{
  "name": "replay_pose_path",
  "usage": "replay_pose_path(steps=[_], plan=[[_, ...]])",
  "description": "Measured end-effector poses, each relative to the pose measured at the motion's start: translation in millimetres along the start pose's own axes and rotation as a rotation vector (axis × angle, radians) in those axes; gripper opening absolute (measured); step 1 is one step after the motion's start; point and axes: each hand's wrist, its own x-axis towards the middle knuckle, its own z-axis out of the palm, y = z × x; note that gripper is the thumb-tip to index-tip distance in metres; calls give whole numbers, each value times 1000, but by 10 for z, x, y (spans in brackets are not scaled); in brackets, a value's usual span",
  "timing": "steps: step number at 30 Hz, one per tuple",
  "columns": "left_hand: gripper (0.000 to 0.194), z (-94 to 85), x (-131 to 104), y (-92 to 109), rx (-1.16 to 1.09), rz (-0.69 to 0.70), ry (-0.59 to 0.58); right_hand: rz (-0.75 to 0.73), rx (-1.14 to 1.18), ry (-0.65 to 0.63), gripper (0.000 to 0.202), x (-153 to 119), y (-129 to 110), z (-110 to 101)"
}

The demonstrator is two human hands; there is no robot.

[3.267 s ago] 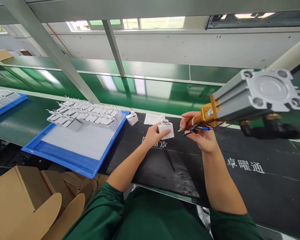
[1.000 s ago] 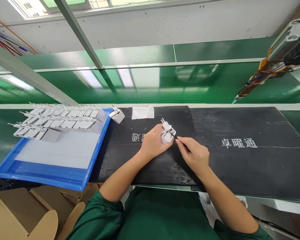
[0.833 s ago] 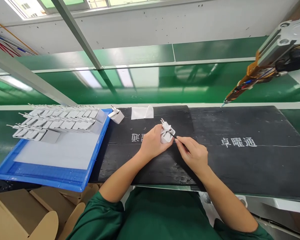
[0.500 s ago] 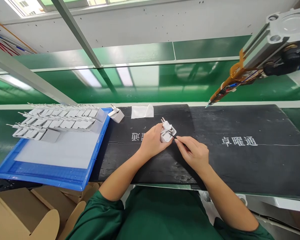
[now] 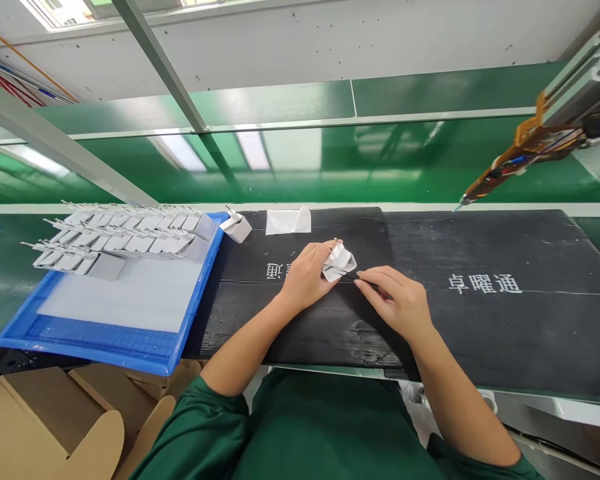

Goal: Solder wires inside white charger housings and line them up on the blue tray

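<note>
A white plug adapter (image 5: 339, 262) with two prongs sits in my left hand (image 5: 306, 277), its fingers closed around the left side. My right hand (image 5: 397, 299) pinches a thin dark tool (image 5: 359, 278) that looks like tweezers or a pick. The tool's tip meets the front of the adapter; exactly what it touches is too small to tell. Both hands are over the black mat (image 5: 330, 330). Farther left, another white adapter (image 5: 237, 227) lies by the tray's right edge with its prongs up.
At left, a blue tray (image 5: 177, 340) holds rows of white adapters (image 5: 135, 230) on a white sheet. A white paper piece (image 5: 289, 221) lies at the mat's back edge. An orange-mounted tool with a pointed tip (image 5: 495, 175) hangs at upper right. Cardboard boxes (image 5: 45, 420) stand below left.
My left hand has tilted the adapter, so its prongs and front face sit differently. The tool in my right hand now lies flatter. The whole view has shifted slightly.
</note>
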Motion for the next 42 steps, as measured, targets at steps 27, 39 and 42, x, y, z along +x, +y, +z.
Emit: replay_pose_path(steps=[27, 39, 42], plan=[[36, -175, 108, -10, -211, -236, -391, 106, 127, -126, 5, -16, 252, -132], [33, -206, 107, -40, -182, -209, -460, -225, -101, -167, 15, -5, 250, -91], [33, -226, 122, -70, -151, -228, -473, -192, -28, -197, 15, -9, 279, -142]])
